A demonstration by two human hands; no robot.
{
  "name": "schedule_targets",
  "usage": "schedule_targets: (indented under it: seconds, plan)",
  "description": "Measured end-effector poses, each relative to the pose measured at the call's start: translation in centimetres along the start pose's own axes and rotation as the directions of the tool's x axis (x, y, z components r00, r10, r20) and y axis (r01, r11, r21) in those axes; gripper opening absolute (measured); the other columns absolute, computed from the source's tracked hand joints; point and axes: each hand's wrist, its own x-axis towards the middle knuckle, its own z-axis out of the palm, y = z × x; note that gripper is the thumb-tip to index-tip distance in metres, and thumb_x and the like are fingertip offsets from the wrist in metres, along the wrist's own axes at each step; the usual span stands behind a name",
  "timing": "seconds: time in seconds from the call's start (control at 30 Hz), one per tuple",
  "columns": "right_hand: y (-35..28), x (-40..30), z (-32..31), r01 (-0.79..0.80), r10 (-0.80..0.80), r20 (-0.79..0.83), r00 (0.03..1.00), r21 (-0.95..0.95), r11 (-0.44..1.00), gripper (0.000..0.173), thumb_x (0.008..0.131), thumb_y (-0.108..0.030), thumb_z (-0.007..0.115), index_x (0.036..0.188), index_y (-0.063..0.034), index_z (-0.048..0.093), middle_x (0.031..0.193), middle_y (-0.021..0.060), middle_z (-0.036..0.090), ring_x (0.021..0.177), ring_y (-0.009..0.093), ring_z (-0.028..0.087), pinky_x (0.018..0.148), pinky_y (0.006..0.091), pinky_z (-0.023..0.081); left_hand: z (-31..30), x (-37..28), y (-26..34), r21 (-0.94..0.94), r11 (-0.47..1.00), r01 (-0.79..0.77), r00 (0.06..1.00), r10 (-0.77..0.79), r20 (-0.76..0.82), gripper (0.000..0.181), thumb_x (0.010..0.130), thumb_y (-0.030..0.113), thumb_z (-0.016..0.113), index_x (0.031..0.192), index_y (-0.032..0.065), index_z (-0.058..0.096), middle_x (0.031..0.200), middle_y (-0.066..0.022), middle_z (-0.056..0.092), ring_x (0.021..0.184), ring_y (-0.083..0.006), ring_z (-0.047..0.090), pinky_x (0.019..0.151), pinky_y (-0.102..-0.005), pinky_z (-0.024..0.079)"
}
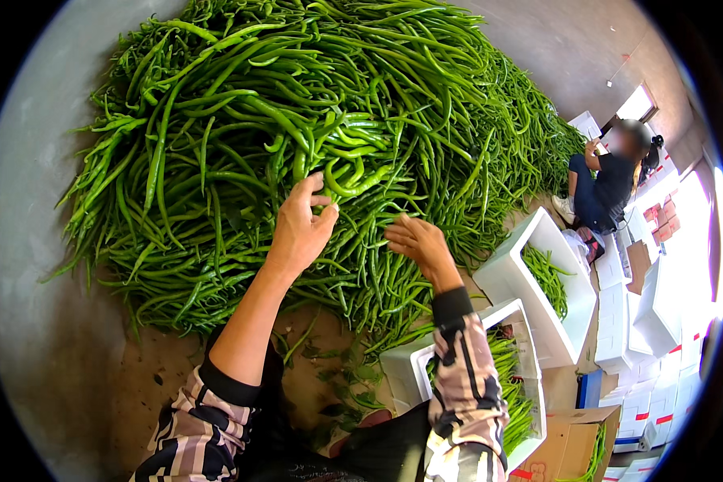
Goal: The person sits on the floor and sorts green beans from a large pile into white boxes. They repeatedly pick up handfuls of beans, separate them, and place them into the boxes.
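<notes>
A large heap of long green chili peppers point(235, 138) fills the space before me. My left hand point(304, 226) is at the front of the heap, thumb and fingers apart, fingertips close to a few curved light-green peppers point(358, 181). Nothing shows between those fingers; whether they touch a pepper is hard to tell. To its right, my right hand point(420, 244) hovers above the heap's lower edge with fingers stretched leftward, and no pepper is visible in it. Below my right forearm stands a white foam box point(533, 385) of lined-up green peppers, partly hidden by the sleeve.
Another white foam box point(512, 271), tilted, holds some peppers at the right. A cardboard box point(569, 443) with peppers sits lower right. Stacked white boxes point(651, 385) line the right side. A person point(611, 181) sits beside the heap's far end. Loose leaves point(361, 385) litter the floor.
</notes>
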Motion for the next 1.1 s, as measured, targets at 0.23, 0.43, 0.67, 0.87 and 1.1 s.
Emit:
schedule_targets:
  seconds: [0.23,0.43,0.67,0.87,1.1]
  plan:
    - [1.7,9.7,4.9,-0.090,0.094,0.010,0.996,0.419,0.904,0.039,0.092,-0.034,0.063,0.112,-0.0004,0.057,0.099,0.0111,0.064,0.084,0.022,0.062,0.076,0.0381,0.053,-1.5,0.7,0.6,0.034,0.996,0.078,0.979,-0.083,0.187,0.047,0.088,0.008,0.057,0.133,-0.0036,0.047,0.126,-0.0221,0.058,0.101,-0.0241,0.065,0.078,-0.0339,0.056]
    - [-0.2,-2.6,2.3,-0.067,0.071,0.001,0.997,0.344,0.937,0.020,0.094,-0.023,0.056,0.092,-0.0031,0.057,0.068,0.0020,0.055,0.057,0.012,0.051,0.049,0.0249,0.038,-1.6,-0.2,0.0,0.073,0.997,-0.020,0.972,0.002,0.234,0.049,0.085,-0.003,0.056,0.133,0.0008,0.048,0.129,-0.0173,0.057,0.105,-0.0276,0.064,0.082,-0.0343,0.056]
    - [-4.8,-11.4,3.1,-0.285,0.259,0.374,0.890,0.013,0.959,0.034,0.094,-0.033,0.059,0.095,0.0003,0.062,0.069,0.0045,0.058,0.057,0.013,0.054,0.049,0.0252,0.041,1.0,-3.8,0.4,0.211,0.839,-0.501,0.733,0.282,0.619,0.027,0.080,0.013,0.069,0.105,0.0074,0.061,0.104,-0.0097,0.063,0.096,-0.0279,0.060,0.084,-0.0421,0.046]
    - [-5.9,3.1,5.4,-0.036,0.031,-0.051,0.998,-0.084,0.996,0.043,0.092,-0.042,0.063,0.096,0.0006,0.061,0.081,0.0066,0.064,0.056,0.010,0.052,0.051,0.0215,0.043,-0.5,-2.4,2.2,-0.472,0.666,0.578,0.758,-0.223,0.613,0.041,0.102,0.042,0.044,0.093,0.0036,0.057,0.064,-0.0001,0.049,0.043,-0.0066,0.036,0.041,-0.0224,0.031]
    - [-2.7,9.6,7.6,-0.184,0.169,0.073,0.983,0.367,0.912,0.023,0.095,-0.024,0.061,0.088,-0.0022,0.058,0.069,0.0037,0.057,0.043,0.005,0.034,0.037,0.0189,0.026,-2.6,-2.0,2.3,-0.563,0.416,0.714,0.689,-0.274,0.671,0.044,0.102,0.041,0.043,0.100,0.0000,0.056,0.069,-0.0009,0.053,0.042,-0.0031,0.028,0.041,-0.0189,0.025]
